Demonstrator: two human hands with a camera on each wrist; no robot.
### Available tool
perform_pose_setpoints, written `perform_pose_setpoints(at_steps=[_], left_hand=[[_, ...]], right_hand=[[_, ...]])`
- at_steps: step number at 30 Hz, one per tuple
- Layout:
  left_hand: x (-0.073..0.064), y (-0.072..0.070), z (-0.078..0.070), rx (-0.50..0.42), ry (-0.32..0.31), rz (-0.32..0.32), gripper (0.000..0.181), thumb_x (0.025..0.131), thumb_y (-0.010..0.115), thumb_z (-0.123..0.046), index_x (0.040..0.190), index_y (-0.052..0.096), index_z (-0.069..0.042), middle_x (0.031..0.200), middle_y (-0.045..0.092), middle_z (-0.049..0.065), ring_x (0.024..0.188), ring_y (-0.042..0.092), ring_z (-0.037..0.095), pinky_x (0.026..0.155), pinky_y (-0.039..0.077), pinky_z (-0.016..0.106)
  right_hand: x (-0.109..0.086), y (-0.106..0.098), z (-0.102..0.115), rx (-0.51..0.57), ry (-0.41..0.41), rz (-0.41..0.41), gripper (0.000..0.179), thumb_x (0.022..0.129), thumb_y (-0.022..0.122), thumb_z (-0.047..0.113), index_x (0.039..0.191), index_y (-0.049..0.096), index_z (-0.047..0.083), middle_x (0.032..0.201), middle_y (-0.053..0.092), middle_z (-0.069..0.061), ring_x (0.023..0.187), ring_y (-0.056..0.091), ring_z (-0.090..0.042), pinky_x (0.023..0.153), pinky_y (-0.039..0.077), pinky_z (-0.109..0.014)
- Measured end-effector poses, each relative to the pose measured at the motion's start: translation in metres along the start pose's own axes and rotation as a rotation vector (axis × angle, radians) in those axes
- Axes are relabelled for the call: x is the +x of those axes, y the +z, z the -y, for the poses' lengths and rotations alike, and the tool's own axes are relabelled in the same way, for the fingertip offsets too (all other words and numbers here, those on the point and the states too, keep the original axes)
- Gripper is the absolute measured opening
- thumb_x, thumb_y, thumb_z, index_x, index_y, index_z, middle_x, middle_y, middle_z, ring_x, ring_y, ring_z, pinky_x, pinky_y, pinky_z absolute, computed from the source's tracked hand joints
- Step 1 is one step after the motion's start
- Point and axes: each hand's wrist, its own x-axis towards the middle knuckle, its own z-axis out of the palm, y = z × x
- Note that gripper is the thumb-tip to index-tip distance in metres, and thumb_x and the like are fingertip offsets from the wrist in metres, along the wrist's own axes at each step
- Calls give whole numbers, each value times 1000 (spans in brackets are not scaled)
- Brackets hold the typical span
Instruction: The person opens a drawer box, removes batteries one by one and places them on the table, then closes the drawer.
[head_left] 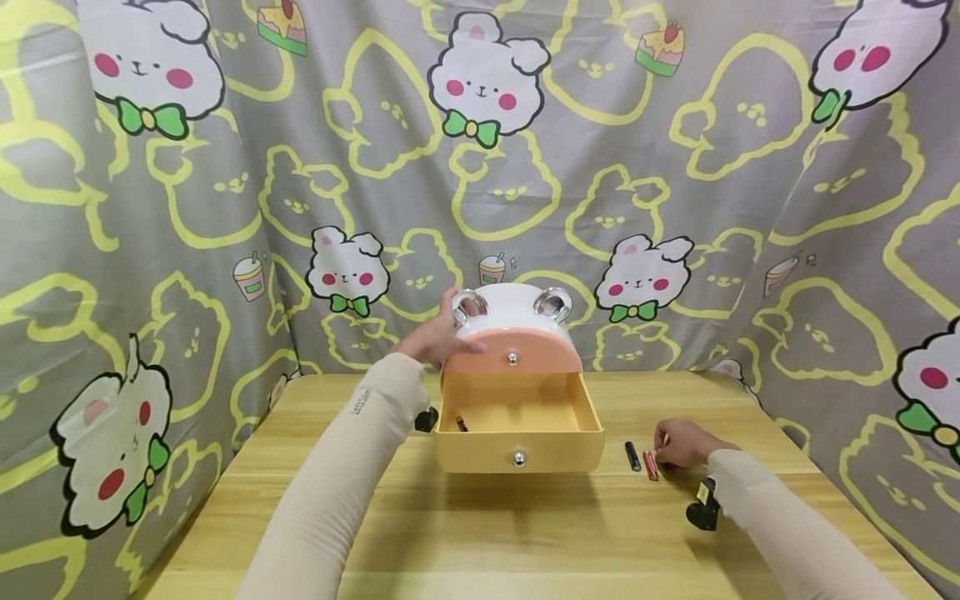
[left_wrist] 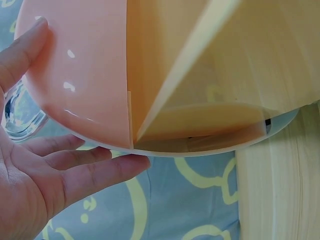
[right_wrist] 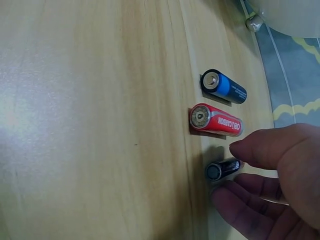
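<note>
Right hand (right_wrist: 299,170) around black battery (right_wrist: 223,169)

Cylindrical batteries on the worktop (head_left: 480,533), three: one blue-and-black battery (right_wrist: 225,86), one red battery (right_wrist: 216,119), one dark battery (right_wrist: 222,170). Cabinet (head_left: 512,307), one, bearing one pink front (head_left: 551,353), one yellow drawer (head_left: 480,455), two round knobs (head_left: 519,458) and two ring-shaped ears (head_left: 567,302). Small object (head_left: 462,424) inside the drawer, one, too small to identify. Hands, two: one left hand (head_left: 433,337), one right hand (head_left: 684,443).
</note>
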Motion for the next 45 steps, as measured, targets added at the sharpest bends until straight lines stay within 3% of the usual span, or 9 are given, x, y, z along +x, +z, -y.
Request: perform_pose_setpoints(at_steps=[7,12,16,24,31,37,45], left_hand=[[-1,0,-2,-7,0,-2,117,78,83,-25,149,-9,-30,122,44,31,97,56,40,61,54,40],[-1,0,-1,-18,-1,-6,117,78,83,-25,149,-9,-29,125,42,33,105,53,41,66,55,42],[-1,0,0,7,4,-4,116,78,83,-27,149,-9,-29,123,44,32,101,53,39,75,51,41],[-1,2,0,-24,-21,8,117,78,83,-25,149,-9,-32,127,40,32,93,55,39,60,51,39],[-2,0,-1,5,-10,3,116,79,82,-27,149,-10,-31,129,40,33,93,56,38,70,51,39],[-2,0,-1,-5,10,-4,114,80,81,-24,149,-10,-29,137,35,31,100,53,36,94,42,42],[-2,1,0,-14,12,0,114,80,81,-23,149,-10,-29,141,32,31,106,51,37,100,38,44]], right_hand=[[0,-10,2,-34,5,-7,10,81,63,4,82,53,7,61,55,-3,51,54,-13,51,45,-28],[3,-20,6,-15,-18,-10,11,84,63,4,84,52,5,64,55,-4,50,55,-13,51,47,-28],[4,-30,17,32,-38,6,9,88,61,4,86,52,4,64,54,-5,49,53,-14,50,47,-29],[11,-45,49,100,-103,18,10,92,63,7,91,53,3,65,54,-5,52,52,-15,52,49,-33],[19,-65,80,55,-198,37,12,93,62,9,85,55,4,71,56,-6,56,53,-14,54,46,-31],[23,-78,104,6,-263,24,18,93,63,9,77,54,8,66,56,-1,56,53,-14,53,45,-30],[26,-91,128,-8,-338,35,13,91,65,9,81,57,7,69,58,-1,61,55,-14,55,47,-30]])
